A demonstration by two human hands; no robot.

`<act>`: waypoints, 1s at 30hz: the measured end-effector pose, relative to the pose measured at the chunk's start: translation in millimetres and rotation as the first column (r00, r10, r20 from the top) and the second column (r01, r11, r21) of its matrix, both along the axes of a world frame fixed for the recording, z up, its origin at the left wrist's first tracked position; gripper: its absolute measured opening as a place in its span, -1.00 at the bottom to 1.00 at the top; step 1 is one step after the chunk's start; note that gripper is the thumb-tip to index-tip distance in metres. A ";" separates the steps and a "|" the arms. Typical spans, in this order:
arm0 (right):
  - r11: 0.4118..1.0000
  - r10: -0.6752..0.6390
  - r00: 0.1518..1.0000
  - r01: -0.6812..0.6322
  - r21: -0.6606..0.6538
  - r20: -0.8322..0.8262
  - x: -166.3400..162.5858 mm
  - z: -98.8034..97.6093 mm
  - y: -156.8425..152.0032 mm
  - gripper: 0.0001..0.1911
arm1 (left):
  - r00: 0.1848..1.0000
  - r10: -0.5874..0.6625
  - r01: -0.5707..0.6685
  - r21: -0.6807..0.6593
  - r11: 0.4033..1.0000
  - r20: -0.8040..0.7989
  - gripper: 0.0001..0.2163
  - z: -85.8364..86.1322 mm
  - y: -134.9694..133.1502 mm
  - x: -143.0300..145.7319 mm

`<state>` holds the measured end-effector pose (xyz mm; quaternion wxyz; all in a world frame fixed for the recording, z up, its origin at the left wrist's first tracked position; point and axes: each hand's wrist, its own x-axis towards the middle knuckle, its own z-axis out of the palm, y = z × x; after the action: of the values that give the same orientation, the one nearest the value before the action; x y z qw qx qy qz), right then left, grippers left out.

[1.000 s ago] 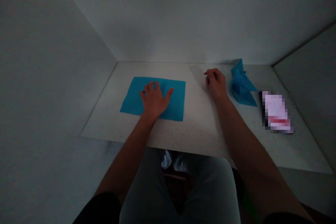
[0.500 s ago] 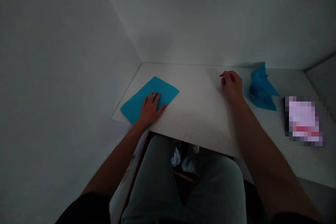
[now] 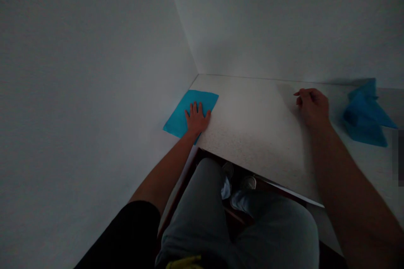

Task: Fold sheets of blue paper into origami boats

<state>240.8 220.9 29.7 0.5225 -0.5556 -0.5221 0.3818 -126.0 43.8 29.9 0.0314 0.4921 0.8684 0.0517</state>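
Note:
My left hand (image 3: 197,119) lies flat with fingers spread on a blue sheet of paper (image 3: 178,119), pressing its right part against the white table. The sheet's left corner reaches the wall side of the table. Over the right half of the table, my right hand (image 3: 313,107) has its fingers curled in, and nothing shows between them. To its right stands a folded blue paper shape (image 3: 366,113) with pointed corners, apart from the hand.
The white table (image 3: 249,122) meets a wall (image 3: 126,71) on the left and another wall (image 3: 268,25) behind. My legs (image 3: 202,210) are below its front edge. A blurred-out item (image 3: 400,155) is cut off at the right edge.
The view has turned left, so the table things sit further right in it. My left hand and the blue sheet have shifted left towards the wall. My right hand keeps its curled shape.

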 end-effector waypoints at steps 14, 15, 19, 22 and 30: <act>1.000 0.012 0.997 -0.013 0.012 0.072 -0.4 -3.3 5.2 -0.67 | 0.998 0.056 -0.055 -0.047 0.997 0.005 -0.20 5.4 13.1 8.0; 1.000 0.024 0.997 -0.025 0.014 0.072 0.0 -4.1 6.3 -0.69 | 0.999 0.050 -0.050 -0.060 0.997 0.005 -0.20 7.0 13.4 7.3; 0.997 0.056 0.997 -0.058 0.049 0.056 2.6 -7.4 8.0 -0.71 | 0.999 0.007 -0.002 -0.120 0.993 0.037 -0.13 11.7 13.6 -0.3; 0.989 0.119 0.992 -0.122 0.085 0.048 4.0 -12.3 9.5 -0.63 | 0.999 0.019 -0.017 -0.079 0.997 0.032 -0.12 10.4 26.9 -1.8; 0.965 0.170 0.974 -0.195 0.175 0.147 -0.4 -37.5 21.5 -0.64 | 0.725 -0.676 0.657 0.424 0.623 -0.132 -0.54 57.6 104.0 153.8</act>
<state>240.4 242.4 -7.8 0.4999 -0.4768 -0.6379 0.3403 27.8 147.8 87.5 -0.0470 0.7706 0.5876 0.2423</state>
